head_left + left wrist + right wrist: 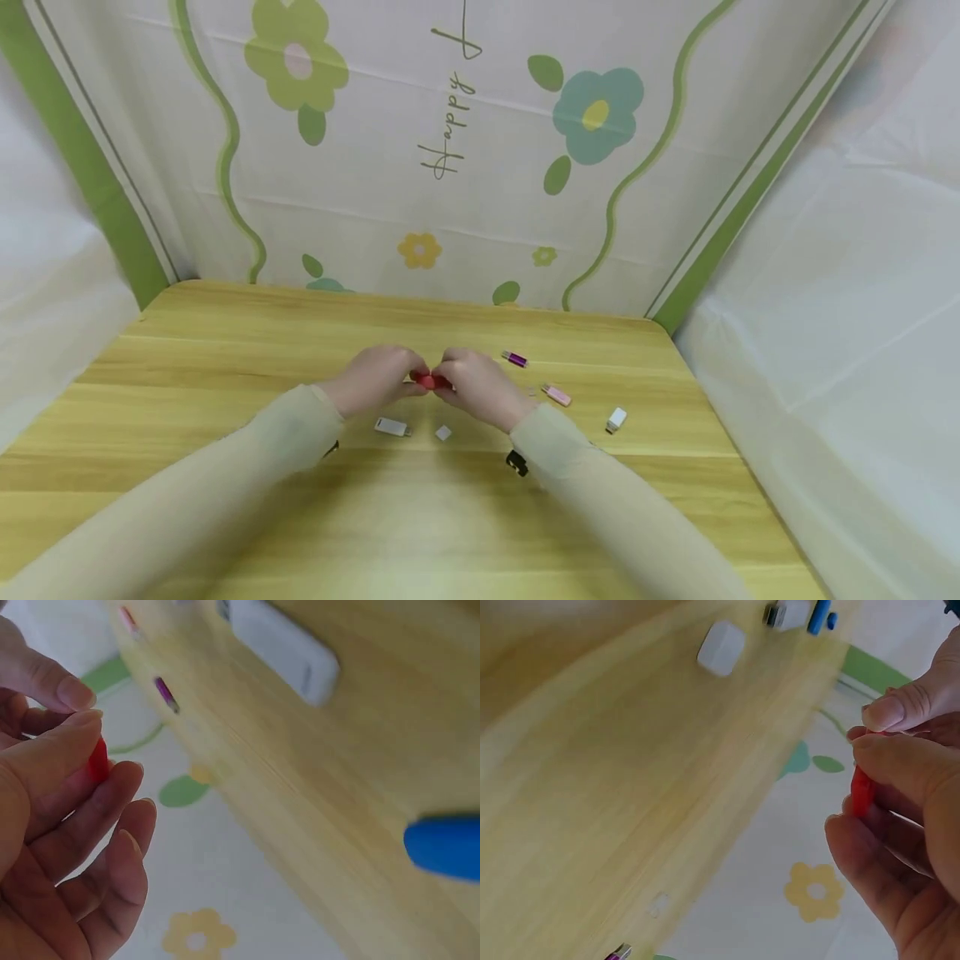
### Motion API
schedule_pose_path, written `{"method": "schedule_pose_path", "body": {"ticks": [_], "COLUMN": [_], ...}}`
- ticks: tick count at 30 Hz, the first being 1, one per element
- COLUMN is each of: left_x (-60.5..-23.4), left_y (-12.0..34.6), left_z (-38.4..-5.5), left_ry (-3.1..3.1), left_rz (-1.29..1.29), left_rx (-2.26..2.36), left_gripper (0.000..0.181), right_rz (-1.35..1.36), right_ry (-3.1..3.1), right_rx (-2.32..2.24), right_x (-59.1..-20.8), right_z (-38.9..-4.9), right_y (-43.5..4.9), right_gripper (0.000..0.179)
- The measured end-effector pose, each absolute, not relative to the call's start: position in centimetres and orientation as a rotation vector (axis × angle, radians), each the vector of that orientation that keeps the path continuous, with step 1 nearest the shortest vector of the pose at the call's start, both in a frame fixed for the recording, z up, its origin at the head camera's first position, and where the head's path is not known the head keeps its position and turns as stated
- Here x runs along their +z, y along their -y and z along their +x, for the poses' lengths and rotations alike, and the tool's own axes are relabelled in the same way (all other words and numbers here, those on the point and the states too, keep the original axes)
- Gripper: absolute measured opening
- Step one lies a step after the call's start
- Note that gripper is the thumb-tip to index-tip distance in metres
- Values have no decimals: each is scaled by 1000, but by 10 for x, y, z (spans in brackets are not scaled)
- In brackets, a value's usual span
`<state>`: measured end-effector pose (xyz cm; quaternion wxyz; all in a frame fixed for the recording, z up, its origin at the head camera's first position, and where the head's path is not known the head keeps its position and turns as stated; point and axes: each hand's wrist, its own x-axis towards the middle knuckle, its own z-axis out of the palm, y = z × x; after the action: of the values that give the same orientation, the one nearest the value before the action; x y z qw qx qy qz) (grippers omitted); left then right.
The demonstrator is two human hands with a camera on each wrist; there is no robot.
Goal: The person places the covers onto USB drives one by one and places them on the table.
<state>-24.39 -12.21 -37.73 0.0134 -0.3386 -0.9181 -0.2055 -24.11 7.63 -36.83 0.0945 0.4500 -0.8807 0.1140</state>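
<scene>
Above the middle of the wooden table, my left hand (378,379) and right hand (480,387) meet at a small red piece (427,382). In the left wrist view, left thumb and fingers pinch the red piece (98,761), with its upper end covered. The right wrist view has the right thumb and fingers pinching a red part (862,791) too. Both hands' fingertips come close together around it; I cannot tell what it is. Below the hands lie a white USB stick (393,427) and a small white cap (443,432).
Right of the hands lie a purple USB stick (516,359), a pink one (557,395) and a white one (616,419). A blue piece (446,847) lies on the table in the left wrist view. A flowered cloth (480,208) hangs behind the table's far edge.
</scene>
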Motion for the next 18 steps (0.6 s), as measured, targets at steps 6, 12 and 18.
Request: {"method": "schedule_pose_path", "body": {"ticks": [6,12,18], "left_x": [-386,-399,-407], "left_y": [125,129,133], "left_z": [-279,-311,-331], "left_ry": [2914,2941,3003], "left_rz": [-1004,-1013,-992], "left_rx": [-573,-522,-478], "left_gripper": [6,8,8], "right_rz": [1256,1203,1170], "right_ry": [2765,2891,2987], "right_rx": [365,401,458], "right_x": [-377,-392,-406], "right_z": [-279,-313,-338], "right_y": [-66,-56,-46], "right_gripper": [8,6,8]}}
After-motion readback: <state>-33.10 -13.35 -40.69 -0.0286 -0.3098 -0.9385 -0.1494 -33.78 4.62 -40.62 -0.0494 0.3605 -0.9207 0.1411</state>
